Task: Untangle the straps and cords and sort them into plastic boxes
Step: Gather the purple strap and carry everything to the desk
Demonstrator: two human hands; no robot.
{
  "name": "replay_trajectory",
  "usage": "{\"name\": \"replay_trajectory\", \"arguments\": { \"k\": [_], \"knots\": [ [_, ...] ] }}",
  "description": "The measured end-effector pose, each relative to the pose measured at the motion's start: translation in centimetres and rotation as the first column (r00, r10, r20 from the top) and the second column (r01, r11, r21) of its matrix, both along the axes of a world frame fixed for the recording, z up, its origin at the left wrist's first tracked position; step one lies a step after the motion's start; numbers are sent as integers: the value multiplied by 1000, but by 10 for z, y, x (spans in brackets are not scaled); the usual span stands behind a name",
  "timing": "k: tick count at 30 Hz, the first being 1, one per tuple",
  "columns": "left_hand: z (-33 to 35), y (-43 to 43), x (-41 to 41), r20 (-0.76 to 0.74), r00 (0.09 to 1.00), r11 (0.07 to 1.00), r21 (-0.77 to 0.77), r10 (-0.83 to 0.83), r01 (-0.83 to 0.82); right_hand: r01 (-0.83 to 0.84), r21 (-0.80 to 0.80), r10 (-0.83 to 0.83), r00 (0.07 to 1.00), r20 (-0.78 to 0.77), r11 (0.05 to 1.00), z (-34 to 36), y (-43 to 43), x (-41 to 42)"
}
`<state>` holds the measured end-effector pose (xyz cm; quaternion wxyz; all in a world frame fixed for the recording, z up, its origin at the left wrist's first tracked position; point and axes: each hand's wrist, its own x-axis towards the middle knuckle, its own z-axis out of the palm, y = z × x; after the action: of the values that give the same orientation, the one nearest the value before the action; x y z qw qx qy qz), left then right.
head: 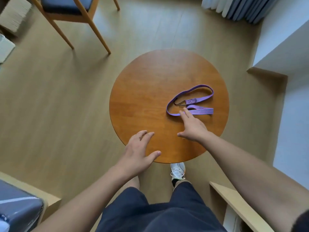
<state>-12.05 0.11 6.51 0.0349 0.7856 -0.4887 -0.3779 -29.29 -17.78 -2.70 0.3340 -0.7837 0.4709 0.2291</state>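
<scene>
Round wooden table [142, 97] on pale wood floor [50, 97]. Wooden chair [66, 5], blue seat, far left, cardboard box [15, 15] beside it. Pleated curtain [242, 9] far right. White sneaker [177, 170] at table's near edge.

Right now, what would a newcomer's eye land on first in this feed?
The purple strap, lying in a loose loop on the right half of the round wooden table, stands out most. The right hand reaches toward it with straight fingers, its fingertips at the strap's near edge. The left hand rests open at the table's near-left rim.
</scene>
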Motion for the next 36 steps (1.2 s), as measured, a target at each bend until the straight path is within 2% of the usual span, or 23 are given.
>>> {"name": "replay_trajectory", "arguments": {
  "k": [3,5,8,10,13,18,20,22,24,26,27,29,31,34,36],
  "knots": [
    [-9,-10,24,-28,999,999,-4,-45,45,79,58,-75,995,-71,995,-16,0,11],
    [-9,-14,42,-59,996,998,-11,-65,65,87,68,-80,992,-100,994,-18,15,19],
    [-5,-18,69,-98,990,995,-9,-98,98,66,163,-44,990,-136,984,-16,50,26],
    [-5,-19,87,-104,983,988,-5,-153,154,135,196,-101,979,-175,971,-17,72,28],
    [-8,-19,109,-125,966,973,4,-228,230,292,148,-266,949,-170,945,-22,96,38],
    [-29,-13,127,-108,916,920,31,-387,392,234,64,-209,942,-264,970,-37,113,57],
    [-35,-10,130,-109,890,892,49,-443,450,311,113,-277,930,-242,944,-33,119,66],
    [-37,-10,131,-123,871,874,48,-476,484,434,228,-417,901,-121,871,-19,127,79],
    [-33,-15,133,-150,845,851,34,-514,524,503,424,-590,802,95,753,12,131,94],
    [-24,-25,135,-184,804,819,-11,-566,574,478,593,-723,632,280,648,59,129,106],
    [-17,-32,134,-208,780,803,-50,-590,594,446,641,-752,563,342,625,84,125,108],
    [5,-47,126,-320,756,818,-153,-572,554,401,658,-759,473,447,637,135,110,108],
    [30,-61,112,-443,763,882,-247,-471,402,390,635,-744,388,543,667,180,94,101],
    [71,-82,85,-507,782,926,-291,-364,242,394,592,-701,244,670,703,240,76,81],
    [98,-94,68,-565,749,927,-327,-346,182,398,561,-655,150,741,725,275,69,64]
  ]
}}
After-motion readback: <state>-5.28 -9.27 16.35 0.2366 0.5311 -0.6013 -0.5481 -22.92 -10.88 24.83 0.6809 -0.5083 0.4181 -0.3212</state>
